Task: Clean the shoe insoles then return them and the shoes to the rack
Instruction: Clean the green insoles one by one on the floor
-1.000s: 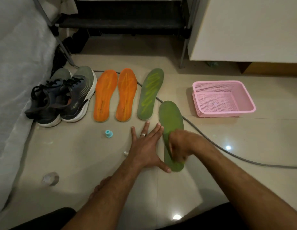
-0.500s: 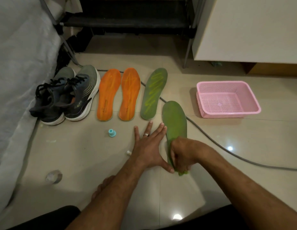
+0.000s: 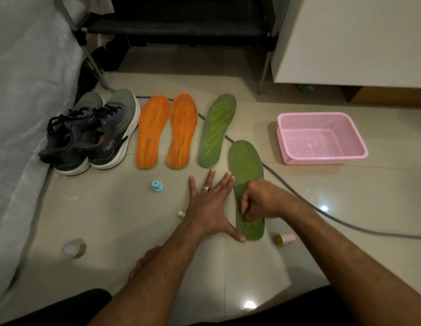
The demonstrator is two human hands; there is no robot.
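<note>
Four insoles lie on the tiled floor. Two orange insoles (image 3: 153, 131) (image 3: 182, 130) sit beside a pair of dark sneakers (image 3: 91, 132). A green insole (image 3: 216, 130) with yellow-green streaks lies to their right. A second green insole (image 3: 246, 165) is nearest me. My right hand (image 3: 259, 201) is closed over its heel half, pinching a small applicator that is mostly hidden; fresh yellow-green marks show just below the fingers. My left hand (image 3: 209, 203) lies flat on the floor with fingers spread, its thumb against the insole's heel edge.
A pink mesh basket (image 3: 322, 158) stands at the right. A grey cable (image 3: 322, 212) runs under the insoles. A teal cap (image 3: 157, 185), a small white cap (image 3: 181, 214), a pink and yellow cap (image 3: 285, 238) and a clear tape roll (image 3: 74, 248) lie about. The dark shoe rack (image 3: 181, 27) stands behind.
My right hand has slid down the near green insole toward its heel, leaving yellow-green marks. My left hand stays flat beside it.
</note>
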